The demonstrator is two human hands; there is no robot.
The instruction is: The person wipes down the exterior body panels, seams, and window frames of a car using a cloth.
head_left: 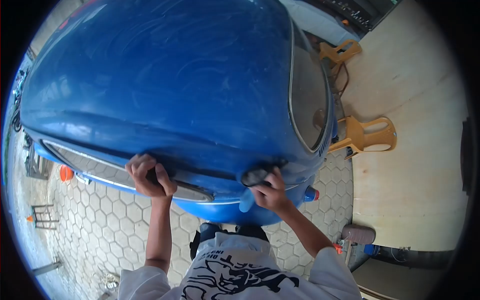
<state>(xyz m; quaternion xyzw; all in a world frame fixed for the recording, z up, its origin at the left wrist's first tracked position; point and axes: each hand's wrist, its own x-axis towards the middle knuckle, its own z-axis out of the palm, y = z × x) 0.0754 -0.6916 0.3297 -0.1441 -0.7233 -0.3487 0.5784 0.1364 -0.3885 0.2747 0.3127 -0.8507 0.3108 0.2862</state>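
2 yellow chairs (378, 135) stand beside a pale wall (410, 165), over by the hexagonal paving (120, 215). The blue car (235, 212) takes up most of the space, its roof (170, 80) streaked with cloudy swirls. Both forearms reach forward to the roof's near edge. The left hand (150, 177) is above the side window (102, 165), fingers bent; its underside is dark, and I can't make out whether that grip holds anything. The right hand (271, 192), nearer the rear window (310, 95), has its grip curled around a black pad (255, 176) against the roof edge, a light-blue scrap (246, 201) just below.
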